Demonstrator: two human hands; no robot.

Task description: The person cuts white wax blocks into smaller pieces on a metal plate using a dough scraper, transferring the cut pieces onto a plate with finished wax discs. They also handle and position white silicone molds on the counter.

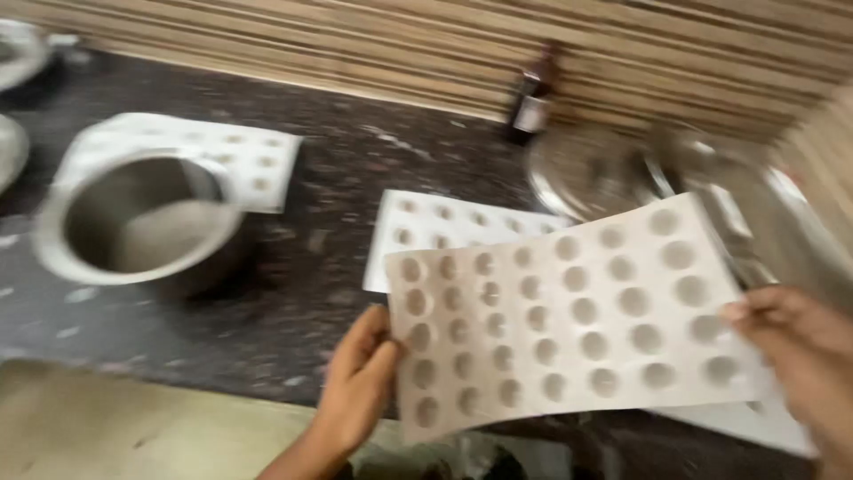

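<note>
I hold a white flexible mould sheet with several rows of round cavities, tilted above the dark counter. My left hand grips its left edge, thumb on top. My right hand grips its right edge. A second white mould sheet lies flat on the counter just behind it. A third sheet lies at the back left, partly under a steel pot.
The dark speckled counter ends at a striped wall. A brown bottle stands at the back. A steel plate and other steel ware lie at the right. Steel vessels sit at the far left. The view is blurred.
</note>
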